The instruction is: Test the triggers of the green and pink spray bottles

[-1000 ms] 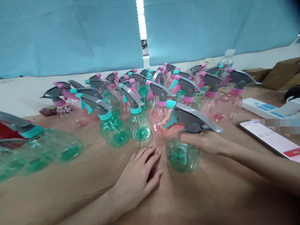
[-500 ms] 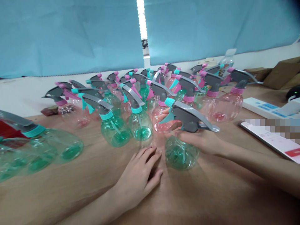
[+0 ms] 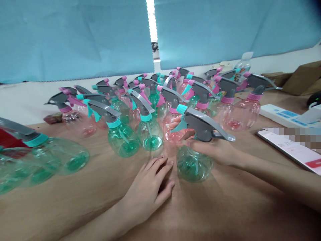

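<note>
My right hand [image 3: 213, 150] is wrapped round the neck of a green spray bottle [image 3: 194, 167], which stands upright on the brown table [image 3: 105, 201]. This bottle has a grey sprayer head with a turquoise nozzle and trigger pointing left. To its left, my left hand [image 3: 152, 187] rests on the table with its fingers loosely stretched out and holds nothing. Just beyond that hand stand two more green bottles, a clear green one [image 3: 150, 135] and a darker one [image 3: 123, 140]. A pink spray bottle [image 3: 173, 125] is partly hidden behind my right fingers.
Several pink and green spray bottles crowd the back, against a white wall [image 3: 20, 103]. More green bottles [image 3: 72, 157] stand at the left. A phone [image 3: 288, 147], a white power strip [image 3: 283, 113], a cardboard box [image 3: 302, 78] and a clear plastic bottle [image 3: 244, 63] are at the right.
</note>
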Demonstrator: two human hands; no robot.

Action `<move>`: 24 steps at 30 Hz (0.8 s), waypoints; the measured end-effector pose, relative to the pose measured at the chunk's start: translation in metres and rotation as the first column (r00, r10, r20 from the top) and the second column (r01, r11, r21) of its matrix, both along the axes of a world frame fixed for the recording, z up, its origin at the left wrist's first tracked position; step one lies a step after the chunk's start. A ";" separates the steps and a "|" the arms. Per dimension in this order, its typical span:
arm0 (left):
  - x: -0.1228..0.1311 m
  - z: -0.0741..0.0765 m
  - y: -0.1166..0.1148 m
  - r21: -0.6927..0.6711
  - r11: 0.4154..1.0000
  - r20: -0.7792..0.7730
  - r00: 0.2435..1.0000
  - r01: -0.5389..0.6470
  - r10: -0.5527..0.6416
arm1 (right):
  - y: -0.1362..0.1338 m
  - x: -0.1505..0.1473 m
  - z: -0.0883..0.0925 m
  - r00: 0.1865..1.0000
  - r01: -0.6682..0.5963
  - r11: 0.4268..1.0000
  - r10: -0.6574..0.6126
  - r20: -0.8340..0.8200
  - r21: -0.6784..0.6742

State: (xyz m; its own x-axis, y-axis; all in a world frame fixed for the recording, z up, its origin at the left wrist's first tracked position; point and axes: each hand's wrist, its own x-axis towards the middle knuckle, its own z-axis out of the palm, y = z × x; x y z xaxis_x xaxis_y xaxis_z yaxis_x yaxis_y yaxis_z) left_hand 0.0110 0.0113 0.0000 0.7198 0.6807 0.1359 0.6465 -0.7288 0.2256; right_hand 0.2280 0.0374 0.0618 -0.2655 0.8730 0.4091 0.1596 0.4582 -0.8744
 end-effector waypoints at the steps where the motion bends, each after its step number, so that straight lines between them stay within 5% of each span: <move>1: 0.000 0.000 0.000 -0.002 1.000 -0.002 1.000 -0.002 0.002 | 0.000 0.000 0.000 1.000 0.005 1.000 -0.005 0.003 0.007; 24: 0.000 0.000 0.000 0.005 1.000 0.017 1.000 -0.001 0.001 | 0.000 0.000 0.000 1.000 -0.010 1.000 0.010 0.009 -0.003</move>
